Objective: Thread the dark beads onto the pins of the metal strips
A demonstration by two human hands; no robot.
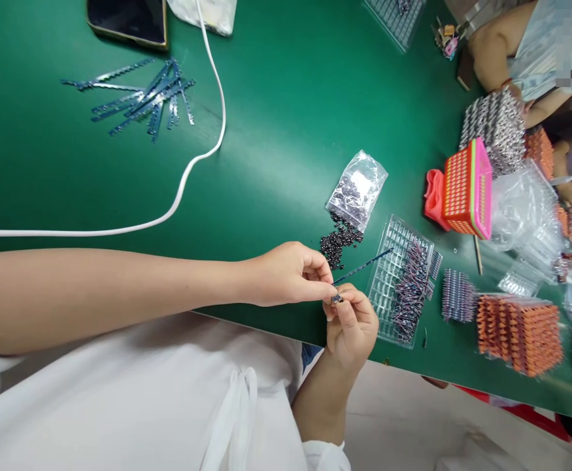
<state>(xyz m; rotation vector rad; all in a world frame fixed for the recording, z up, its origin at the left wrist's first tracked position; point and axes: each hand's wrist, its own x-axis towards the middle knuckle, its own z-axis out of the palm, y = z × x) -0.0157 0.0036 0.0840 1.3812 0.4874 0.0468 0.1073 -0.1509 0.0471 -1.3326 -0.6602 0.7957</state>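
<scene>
At a green worktable (276, 163), I am working with both hands close together near the table's edge. My left hand (332, 286) is pinching, thumb and finger closed on one end of a slim metallic blue strip (364, 265), which is slanting out toward a clear plastic tray (381, 288). My right hand (338, 301) is curling just beside it, thumb and fingertips closed on a small metallic piece (337, 298), partly hidden by the fingers.

Just beyond my fingers, dark round beads (337, 245) are lying heaped at the end of a transparent bag (359, 186). The tray is holding a tangle of pink-and-blue spiky pieces (412, 288). A pile of blue strips (151, 98) is resting near a smartphone (129, 19), while a white cable (182, 190) is curving across the tabletop. Farther right, an orange stack (518, 330) is standing near a red-and-pink basket (462, 186), and another person's forearm (548, 108) is showing beyond.
</scene>
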